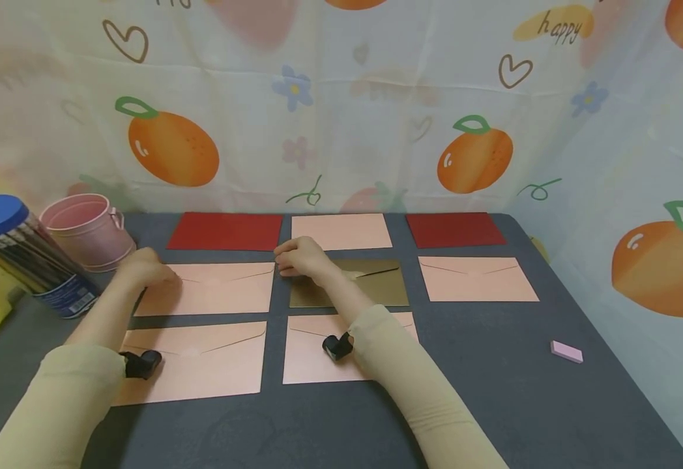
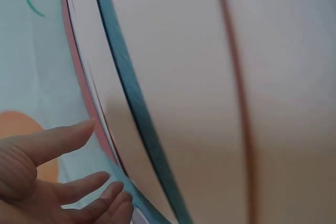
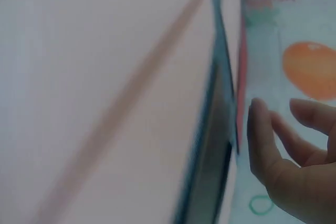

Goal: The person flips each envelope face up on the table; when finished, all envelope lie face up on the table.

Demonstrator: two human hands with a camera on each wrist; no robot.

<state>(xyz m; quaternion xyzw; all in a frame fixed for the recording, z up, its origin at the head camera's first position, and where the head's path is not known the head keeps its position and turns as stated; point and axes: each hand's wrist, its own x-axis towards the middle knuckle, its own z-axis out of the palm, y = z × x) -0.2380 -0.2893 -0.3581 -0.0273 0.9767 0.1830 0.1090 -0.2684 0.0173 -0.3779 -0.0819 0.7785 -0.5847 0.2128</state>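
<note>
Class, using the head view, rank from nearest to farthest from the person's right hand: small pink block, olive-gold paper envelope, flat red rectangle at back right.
From the right hand:
1. Olive-gold paper envelope: overlapped by the hand, extending right.
2. Flat red rectangle: back right.
3. Small pink block: far right, nearer the camera.

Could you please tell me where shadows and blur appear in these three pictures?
Head view: a soft shadow beside the left sleeve falls on the lower-left peach envelope; left wrist: the nearest envelope dims toward the bottom, its flap line blurred, the left hand crisper; right wrist: the close-up envelope shows a smeared flap edge, the right hand sharper.
</note>
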